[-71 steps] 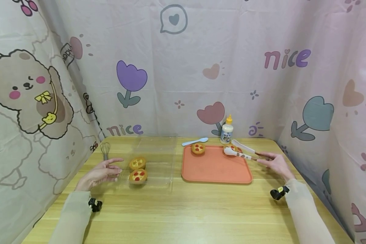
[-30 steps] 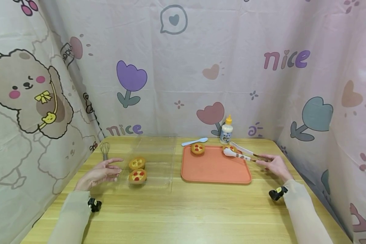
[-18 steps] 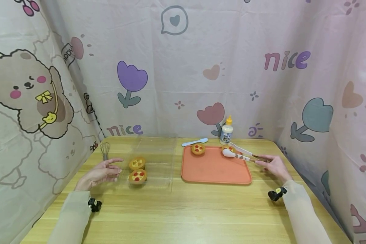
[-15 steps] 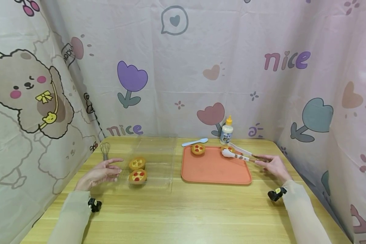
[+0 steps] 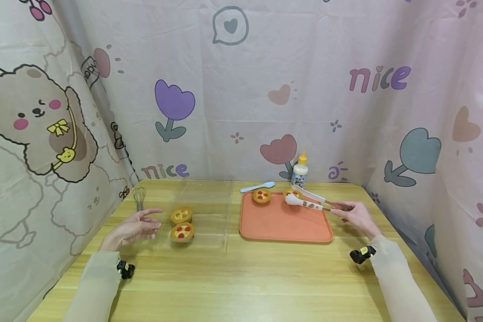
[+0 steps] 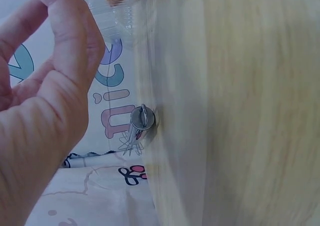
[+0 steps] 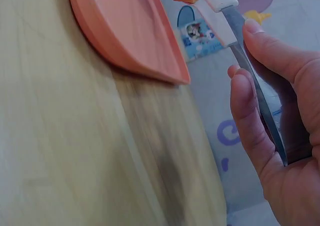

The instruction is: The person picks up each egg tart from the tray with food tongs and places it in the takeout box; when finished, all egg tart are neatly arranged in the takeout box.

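Note:
My right hand (image 5: 356, 215) grips white-ended tongs (image 5: 311, 205) by their metal arms, thumb and fingers on opposite sides in the right wrist view. Between the tong tips is a small tart with red topping (image 5: 293, 193), over the back of the orange tray (image 5: 285, 223); the white tip partly hides it. Another red-topped tart (image 5: 261, 196) sits at the tray's back left corner. My left hand (image 5: 133, 227) pinches the left edge of a clear plastic container (image 5: 209, 230). Inside are a yellow-topped tart (image 5: 181, 215) and a red-topped tart (image 5: 182, 232).
A whisk (image 5: 139, 198) lies beyond my left hand. Behind the tray are a light blue spoon (image 5: 257, 187) and a white bottle with a yellow cap (image 5: 299, 172). The container's raised clear lid (image 5: 207, 190) stands at the back. Printed curtains surround the wooden table (image 5: 241, 281).
My right hand, the tongs and the tart between their tips have shifted left, further over the tray. My left hand and the container stay in place.

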`<state>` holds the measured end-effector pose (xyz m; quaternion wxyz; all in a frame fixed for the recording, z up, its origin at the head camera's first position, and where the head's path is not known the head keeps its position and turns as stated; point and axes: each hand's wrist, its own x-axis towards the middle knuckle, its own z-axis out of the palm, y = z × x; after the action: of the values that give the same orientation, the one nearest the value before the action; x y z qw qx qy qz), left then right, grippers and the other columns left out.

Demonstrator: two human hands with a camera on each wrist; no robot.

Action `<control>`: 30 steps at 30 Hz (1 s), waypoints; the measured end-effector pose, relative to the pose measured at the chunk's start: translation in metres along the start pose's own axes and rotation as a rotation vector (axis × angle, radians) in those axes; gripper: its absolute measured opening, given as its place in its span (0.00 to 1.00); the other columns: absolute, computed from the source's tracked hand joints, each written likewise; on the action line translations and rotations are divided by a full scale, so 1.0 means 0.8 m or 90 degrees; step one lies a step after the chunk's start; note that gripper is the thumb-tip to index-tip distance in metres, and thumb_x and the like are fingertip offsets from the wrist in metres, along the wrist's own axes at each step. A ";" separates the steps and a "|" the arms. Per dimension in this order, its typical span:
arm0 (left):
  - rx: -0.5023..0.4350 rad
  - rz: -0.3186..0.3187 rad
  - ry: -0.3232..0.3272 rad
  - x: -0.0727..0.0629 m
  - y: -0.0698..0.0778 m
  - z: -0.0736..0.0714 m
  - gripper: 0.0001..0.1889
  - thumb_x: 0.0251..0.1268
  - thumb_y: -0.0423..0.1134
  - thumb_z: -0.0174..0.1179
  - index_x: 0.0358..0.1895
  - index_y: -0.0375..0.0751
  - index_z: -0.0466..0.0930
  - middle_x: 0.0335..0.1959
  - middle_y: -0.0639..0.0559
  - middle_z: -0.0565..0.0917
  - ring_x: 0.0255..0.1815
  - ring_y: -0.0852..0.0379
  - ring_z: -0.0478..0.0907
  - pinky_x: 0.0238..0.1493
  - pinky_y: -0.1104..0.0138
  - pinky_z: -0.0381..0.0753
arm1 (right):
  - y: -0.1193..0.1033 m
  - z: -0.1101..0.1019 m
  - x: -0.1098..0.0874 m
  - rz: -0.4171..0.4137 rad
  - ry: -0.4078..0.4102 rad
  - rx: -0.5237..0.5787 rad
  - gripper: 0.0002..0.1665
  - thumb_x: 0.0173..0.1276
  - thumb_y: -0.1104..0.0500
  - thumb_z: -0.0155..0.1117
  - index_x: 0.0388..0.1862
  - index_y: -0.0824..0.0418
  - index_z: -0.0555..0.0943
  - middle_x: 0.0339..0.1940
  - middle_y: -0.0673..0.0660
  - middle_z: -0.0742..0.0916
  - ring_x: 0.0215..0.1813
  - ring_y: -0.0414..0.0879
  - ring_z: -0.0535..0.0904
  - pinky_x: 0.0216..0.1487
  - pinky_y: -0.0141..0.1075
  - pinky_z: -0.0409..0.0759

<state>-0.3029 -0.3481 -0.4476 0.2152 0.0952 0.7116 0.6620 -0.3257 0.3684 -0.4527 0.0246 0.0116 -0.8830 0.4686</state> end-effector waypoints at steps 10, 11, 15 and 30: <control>-0.007 -0.002 0.004 0.003 0.001 -0.001 0.38 0.70 0.30 0.56 0.76 0.34 0.45 0.40 0.48 0.81 0.37 0.59 0.81 0.41 0.65 0.87 | -0.017 0.016 0.001 -0.022 -0.036 0.021 0.38 0.59 0.44 0.74 0.63 0.63 0.78 0.52 0.65 0.86 0.46 0.55 0.83 0.43 0.43 0.87; -0.005 -0.002 0.004 0.003 0.000 -0.001 0.38 0.70 0.30 0.56 0.76 0.34 0.45 0.40 0.48 0.81 0.37 0.59 0.81 0.41 0.65 0.87 | -0.019 0.018 0.001 -0.022 -0.039 0.026 0.39 0.58 0.44 0.74 0.63 0.64 0.78 0.53 0.66 0.86 0.46 0.55 0.83 0.43 0.43 0.87; 0.000 -0.008 0.008 0.001 0.000 -0.001 0.38 0.70 0.30 0.56 0.76 0.33 0.44 0.40 0.49 0.80 0.37 0.59 0.80 0.41 0.66 0.87 | -0.029 0.025 0.002 -0.036 -0.051 0.034 0.40 0.59 0.45 0.74 0.64 0.67 0.76 0.53 0.67 0.85 0.45 0.55 0.84 0.42 0.43 0.87; 0.003 -0.010 0.004 0.001 0.001 -0.002 0.39 0.71 0.30 0.55 0.77 0.32 0.41 0.39 0.49 0.81 0.36 0.60 0.80 0.40 0.66 0.87 | -0.062 0.066 0.002 -0.046 -0.072 0.050 0.32 0.58 0.52 0.75 0.60 0.63 0.80 0.53 0.66 0.86 0.41 0.62 0.84 0.37 0.45 0.87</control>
<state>-0.3045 -0.3489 -0.4473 0.2182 0.0882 0.7142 0.6591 -0.3272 0.2968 -0.4407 -0.0087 0.0709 -0.8630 0.5001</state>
